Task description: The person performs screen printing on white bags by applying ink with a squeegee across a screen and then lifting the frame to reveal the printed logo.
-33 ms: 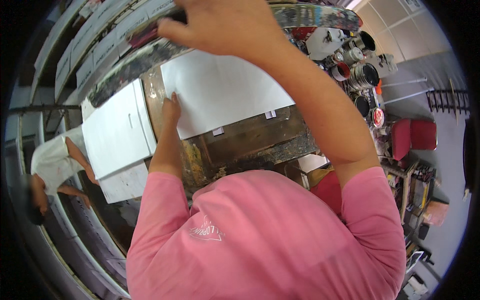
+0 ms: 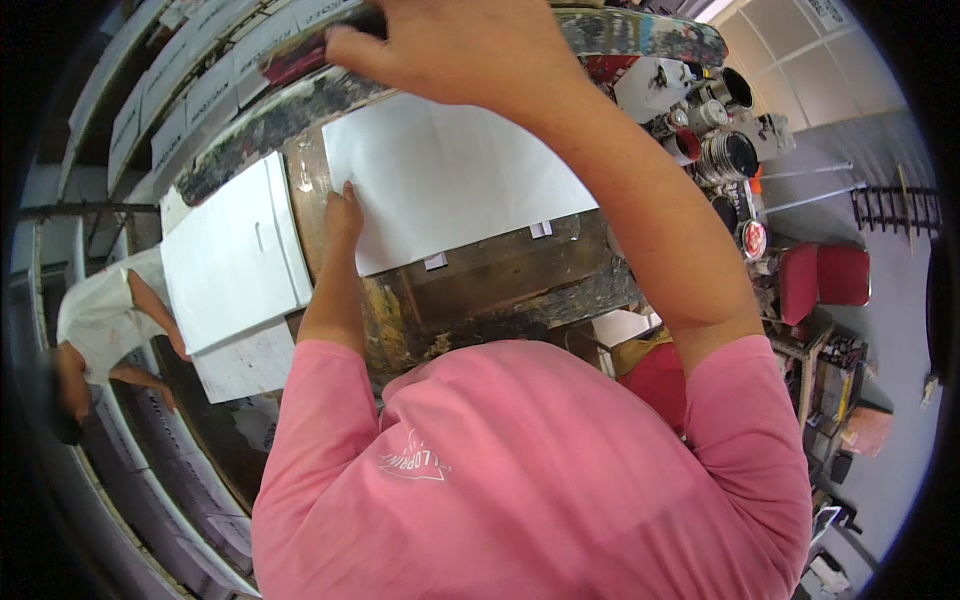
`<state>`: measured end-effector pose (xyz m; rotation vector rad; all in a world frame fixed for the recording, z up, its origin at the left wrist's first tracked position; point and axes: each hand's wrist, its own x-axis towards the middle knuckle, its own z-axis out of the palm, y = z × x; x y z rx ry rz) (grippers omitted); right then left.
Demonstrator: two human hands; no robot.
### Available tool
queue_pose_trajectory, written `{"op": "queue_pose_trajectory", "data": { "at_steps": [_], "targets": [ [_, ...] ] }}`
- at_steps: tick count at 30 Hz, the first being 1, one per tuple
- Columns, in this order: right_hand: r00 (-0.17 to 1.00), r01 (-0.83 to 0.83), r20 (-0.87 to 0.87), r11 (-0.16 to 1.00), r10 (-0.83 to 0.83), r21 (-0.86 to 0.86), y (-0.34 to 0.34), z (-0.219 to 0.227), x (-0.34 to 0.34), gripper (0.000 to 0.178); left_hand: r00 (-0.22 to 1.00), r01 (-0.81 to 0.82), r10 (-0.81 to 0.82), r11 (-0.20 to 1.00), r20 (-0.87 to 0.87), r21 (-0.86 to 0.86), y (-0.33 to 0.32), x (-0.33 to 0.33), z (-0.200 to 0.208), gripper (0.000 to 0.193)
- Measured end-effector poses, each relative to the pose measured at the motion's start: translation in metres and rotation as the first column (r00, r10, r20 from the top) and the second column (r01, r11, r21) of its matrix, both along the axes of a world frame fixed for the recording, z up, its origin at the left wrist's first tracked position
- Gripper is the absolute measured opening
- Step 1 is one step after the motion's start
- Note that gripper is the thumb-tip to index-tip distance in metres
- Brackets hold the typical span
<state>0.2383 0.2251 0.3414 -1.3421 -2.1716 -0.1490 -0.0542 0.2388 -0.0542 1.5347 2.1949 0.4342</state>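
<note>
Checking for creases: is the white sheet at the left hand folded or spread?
Spread: the white sheet lies flat by the left hand, no fold showing.

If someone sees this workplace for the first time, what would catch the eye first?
Probably the pink shirt, filling the lower middle. Next, the white sheet in the upper middle, with the left grip at its left edge. Then the red chair and crowded cans toward the right.
</note>
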Motion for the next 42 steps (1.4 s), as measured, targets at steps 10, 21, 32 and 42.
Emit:
{"op": "queue_pose_trajectory", "data": {
  "at_steps": [10,21,32,42],
  "targets": [
    [0.997,0.021,0.074,0.999,-0.019,-0.034,-0.013,0.023,-0.011,0.054,0.999,-0.005,0.007,0.999,-0.049,0.053,-0.009,-0.003,-0.005,0.053],
    [0.988,0.111,0.129,0.98,-0.091,-0.166,0.005,0.027,-0.018,0.053,0.992,0.061,-0.063,0.998,-0.106,-0.021,-0.003,-0.011,-0.008,0.05],
    [0.993,0.081,0.088,0.996,-0.077,-0.046,0.007,0.025,-0.019,0.051,0.996,-0.001,0.0,1.0,-0.085,-0.013,-0.005,-0.013,-0.016,0.055],
    [1.0,-0.005,-0.013,1.0,0.004,-0.021,-0.002,0.015,-0.008,0.051,0.997,0.035,-0.049,0.977,-0.058,-0.208,-0.086,-0.025,0.008,0.076]
  ]
}}
